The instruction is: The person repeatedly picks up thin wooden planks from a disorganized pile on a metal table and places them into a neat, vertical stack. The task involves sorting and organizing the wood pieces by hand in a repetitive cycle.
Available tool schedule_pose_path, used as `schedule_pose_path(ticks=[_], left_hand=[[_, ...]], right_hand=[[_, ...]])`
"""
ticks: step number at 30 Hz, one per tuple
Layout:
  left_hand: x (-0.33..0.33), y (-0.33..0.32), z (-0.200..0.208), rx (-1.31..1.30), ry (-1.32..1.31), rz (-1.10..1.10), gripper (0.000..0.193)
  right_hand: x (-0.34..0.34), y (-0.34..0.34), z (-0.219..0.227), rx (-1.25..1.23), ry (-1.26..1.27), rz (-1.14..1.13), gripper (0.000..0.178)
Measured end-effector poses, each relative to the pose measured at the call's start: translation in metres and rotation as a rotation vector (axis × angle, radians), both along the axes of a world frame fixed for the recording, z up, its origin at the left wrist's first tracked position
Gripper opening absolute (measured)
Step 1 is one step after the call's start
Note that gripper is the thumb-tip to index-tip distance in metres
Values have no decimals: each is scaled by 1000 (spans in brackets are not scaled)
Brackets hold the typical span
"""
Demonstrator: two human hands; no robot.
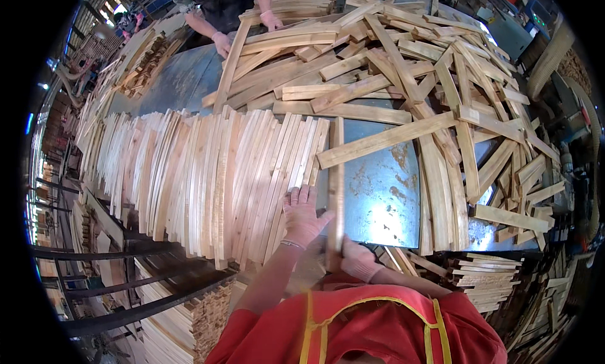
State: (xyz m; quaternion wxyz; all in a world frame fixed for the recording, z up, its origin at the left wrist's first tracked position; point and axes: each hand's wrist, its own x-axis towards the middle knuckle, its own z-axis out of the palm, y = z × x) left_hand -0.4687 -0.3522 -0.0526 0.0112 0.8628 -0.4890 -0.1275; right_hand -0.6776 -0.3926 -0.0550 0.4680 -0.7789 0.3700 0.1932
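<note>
My right hand (pixel 359 261), in a pale glove, is closed round the near end of a wooden slat (pixel 336 194) that stands on edge, pointing away from me. Just left of it my left hand (pixel 301 218) lies with fingers spread against the right end of a long row of slats (pixel 208 181), packed upright side by side. Another slat (pixel 387 139) slants from the loose heap towards the held one; whether they touch I cannot tell. A bare patch of the metal tabletop (pixel 378 190) shows to the right.
A jumbled heap of slats (pixel 353 68) covers the far and right parts of the table. Across from me, a co-worker's gloved hands (pixel 222 44) are near a slat (pixel 231 68). Stacked slats (pixel 485 279) stand below the near right edge; dark metal rails (pixel 126 301) lie at lower left.
</note>
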Motion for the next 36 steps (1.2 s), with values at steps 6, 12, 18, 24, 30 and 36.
schedule_pose_path(ticks=[6, 12, 18, 24, 30, 36], left_hand=[[-3, 9, -8, -154, -138, -102, 78], [-2, 11, -22, -222, -131, -119, 69], [3, 13, -17, -174, -130, -140, 63], [13, 22, -29, -344, -32, -216, 55], [15, 18, -27, -418, -98, -278, 45], [-3, 12, -6, -49, 7, -141, 73]], right_hand=[[24, -94, -39, -491, -585, 166, 32], [80, -266, -32, 525, -1000, -1362, 31], [52, -221, 4, 437, -1073, -1177, 37], [11, -144, -6, 285, -713, -1244, 50], [14, -135, -6, 91, -574, -918, 60], [47, -80, -1, 0, -475, -212, 64]])
